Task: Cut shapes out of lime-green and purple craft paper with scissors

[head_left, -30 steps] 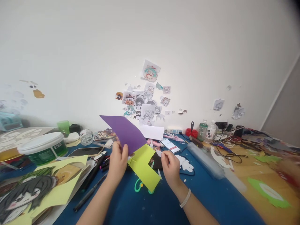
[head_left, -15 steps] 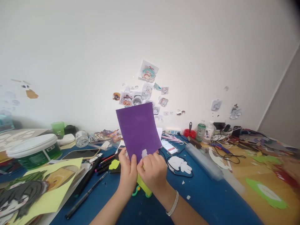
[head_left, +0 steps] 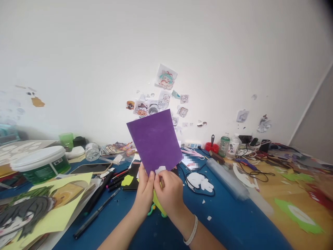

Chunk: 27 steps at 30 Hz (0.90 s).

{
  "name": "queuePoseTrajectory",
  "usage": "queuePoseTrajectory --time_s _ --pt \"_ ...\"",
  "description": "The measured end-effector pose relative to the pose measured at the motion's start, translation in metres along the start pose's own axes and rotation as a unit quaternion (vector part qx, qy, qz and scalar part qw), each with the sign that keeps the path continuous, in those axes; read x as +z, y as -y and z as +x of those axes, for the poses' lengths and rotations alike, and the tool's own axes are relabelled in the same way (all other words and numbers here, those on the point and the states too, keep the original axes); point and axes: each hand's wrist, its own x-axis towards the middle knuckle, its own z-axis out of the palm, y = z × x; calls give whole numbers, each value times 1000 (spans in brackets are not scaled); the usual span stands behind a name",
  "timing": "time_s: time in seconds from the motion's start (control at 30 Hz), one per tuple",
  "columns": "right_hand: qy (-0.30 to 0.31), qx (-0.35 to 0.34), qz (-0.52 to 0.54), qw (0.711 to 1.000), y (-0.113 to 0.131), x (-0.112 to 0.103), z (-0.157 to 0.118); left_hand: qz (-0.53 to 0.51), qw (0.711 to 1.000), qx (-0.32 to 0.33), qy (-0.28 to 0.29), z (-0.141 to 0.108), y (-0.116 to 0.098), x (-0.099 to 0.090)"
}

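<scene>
A purple sheet of paper (head_left: pixel 154 140) stands upright and slightly tilted in front of me. My left hand (head_left: pixel 144 189) is closed on its lower left corner, thumb on the near face. Against the sheet's bottom edge shows a small white piece of paper (head_left: pixel 160 169). My right hand (head_left: pixel 169 189), wearing a bracelet on the wrist, has its thumb and index finger pinched at that white piece. The other right fingers are curled, and what lies under them is hidden. Below the hands, a yellow-green thing with teal loops (head_left: pixel 151 209) is partly covered.
Pens (head_left: pixel 96 213) and a yellow paper drawing (head_left: pixel 70 208) lie on the left, near a white-lidded tub (head_left: pixel 39 158). To the right are white paper cutouts (head_left: pixel 200 182), a clear plastic roll (head_left: pixel 227 178), a phone (head_left: pixel 189 162), bottles (head_left: pixel 233 146) and green scraps (head_left: pixel 299 215).
The purple sheet has tilted a little more and its top has risen slightly. My right fingers have shifted, tightening into a pinch at the white piece.
</scene>
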Motion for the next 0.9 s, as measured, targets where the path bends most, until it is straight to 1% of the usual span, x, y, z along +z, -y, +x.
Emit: queuePoseTrajectory --time_s 0.1,0.23,0.3,0.37,0.47,0.53,0.6,0.67,0.73,0.8,0.9 --pt "32 40 49 998 0 -3 -1 -24 1000 -6 16 0 0 0" --pt "54 19 88 995 0 -8 0 -34 999 -22 21 1 0 -2" --pt "62 24 115 991 -2 -10 0 -42 998 -41 21 2 0 -4" --pt "55 61 138 987 -7 -10 0 -55 997 -53 18 3 -2 -4" --pt "29 140 149 978 -17 -10 2 -69 996 -50 4 3 -7 -2" --pt "30 178 152 972 -22 -10 4 -67 996 -54 -10 4 -11 0" --pt "46 196 163 966 -25 -10 6 -63 996 -64 -24 4 -13 1" --pt "67 200 176 962 -25 -10 7 -58 996 -68 -27 4 -12 1" --pt "80 195 180 961 -25 -11 8 -46 997 -63 -18 5 -9 -1" --pt "80 193 176 962 -24 -11 9 -18 999 -45 -10 6 -5 -3" --pt "75 191 164 965 -25 -13 9 36 999 -5 -17 7 1 -6"
